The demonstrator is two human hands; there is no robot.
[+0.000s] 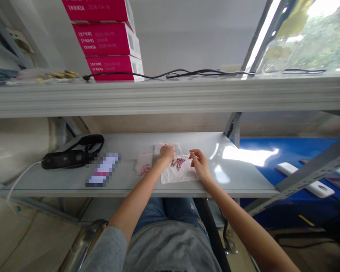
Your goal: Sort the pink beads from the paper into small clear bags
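A white sheet [170, 176], perhaps tissue or cloth, lies on the grey shelf, with small pink-red pieces [179, 163] clustered on it; they are too small to name. My left hand [167, 152] is closed, fingers curled down at the sheet's upper left edge, beside a clear plastic bag [156, 149]. What its fingertips hold, if anything, is hidden. My right hand [200, 163] hovers at the sheet's right side, fingers bent and thumb apart from them, nothing visible between. To the left lies a small zip bag [144, 163] with similar pink pieces inside.
A phone [104, 169], partly blurred, and a black strapped device [70, 158] with a white cable lie at left. Above runs a shelf beam [170, 96] carrying red boxes [107, 39] and a black cable [184, 73]. A white power strip [306, 180] sits on the blue surface at right.
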